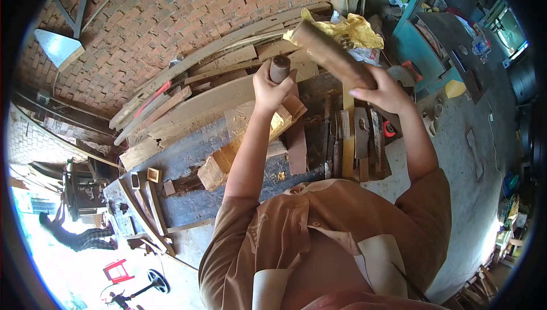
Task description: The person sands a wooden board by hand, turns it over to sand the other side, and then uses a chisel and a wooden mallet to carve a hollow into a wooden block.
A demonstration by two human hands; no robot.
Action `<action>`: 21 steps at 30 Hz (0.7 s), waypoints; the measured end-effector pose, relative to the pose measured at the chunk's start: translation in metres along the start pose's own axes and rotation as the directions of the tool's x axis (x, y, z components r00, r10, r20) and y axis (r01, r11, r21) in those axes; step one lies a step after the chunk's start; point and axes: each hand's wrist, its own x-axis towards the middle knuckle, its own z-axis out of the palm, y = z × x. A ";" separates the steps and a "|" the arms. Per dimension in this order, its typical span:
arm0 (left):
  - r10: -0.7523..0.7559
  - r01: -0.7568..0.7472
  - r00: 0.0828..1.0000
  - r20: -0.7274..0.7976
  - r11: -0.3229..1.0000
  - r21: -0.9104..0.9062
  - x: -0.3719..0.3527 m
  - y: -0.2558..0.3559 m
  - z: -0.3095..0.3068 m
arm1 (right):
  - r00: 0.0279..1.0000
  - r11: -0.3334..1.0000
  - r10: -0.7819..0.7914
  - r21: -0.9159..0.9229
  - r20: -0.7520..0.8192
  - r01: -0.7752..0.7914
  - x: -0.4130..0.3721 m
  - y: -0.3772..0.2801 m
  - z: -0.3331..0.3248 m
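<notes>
My left hand is closed round an upright dark handle with a round end, above the wooden workpiece. My right hand grips the lower end of a thick brown wooden club, raised and tilted to the upper left. Under my left hand and forearm, a pale wooden block lies across the dark bench, with a light cut area near its upper end. Whatever tool tip lies below the handle is hidden by my left hand.
Long boards lie along the brick wall. Several hand tools and a yellow strip lie right of the block. Small wooden frames rest at the bench's left. A person is at the far left.
</notes>
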 end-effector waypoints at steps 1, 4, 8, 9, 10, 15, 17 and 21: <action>-0.008 0.008 1.000 -0.017 0.999 0.031 0.000 0.002 -0.002 | 0.996 0.993 0.068 0.106 -0.062 -0.061 -0.003 -0.010 -0.008; -0.022 0.022 0.999 -0.024 1.000 -0.002 -0.001 0.002 -0.003 | 0.948 0.802 0.052 0.579 -0.315 0.148 0.002 -0.009 -0.007; -0.025 0.025 1.000 0.013 1.000 0.019 -0.003 0.002 0.003 | 0.947 0.913 -0.187 0.309 -0.262 0.266 0.010 -0.009 0.027; 0.016 -0.017 1.000 0.009 0.999 0.044 -0.003 -0.001 0.004 | 0.970 0.972 -0.204 -0.148 -0.133 0.184 0.008 -0.010 0.030; 0.070 -0.071 0.997 -0.021 0.995 -0.075 -0.003 -0.003 0.010 | 0.990 0.968 -0.136 -0.206 0.038 0.141 0.007 -0.014 0.025; 0.005 -0.005 1.000 -0.009 1.000 0.009 -0.001 -0.006 0.006 | 0.950 0.981 -0.195 -0.069 -0.244 0.184 -0.004 -0.047 -0.004; -0.006 0.007 1.000 -0.007 0.998 0.056 -0.002 -0.001 0.006 | 0.938 0.891 -0.034 0.415 -0.344 0.185 -0.003 -0.043 -0.006; -0.043 0.042 0.999 0.027 0.999 0.017 -0.003 -0.004 0.010 | 0.959 0.861 -0.108 0.459 -0.260 0.222 0.003 -0.019 0.026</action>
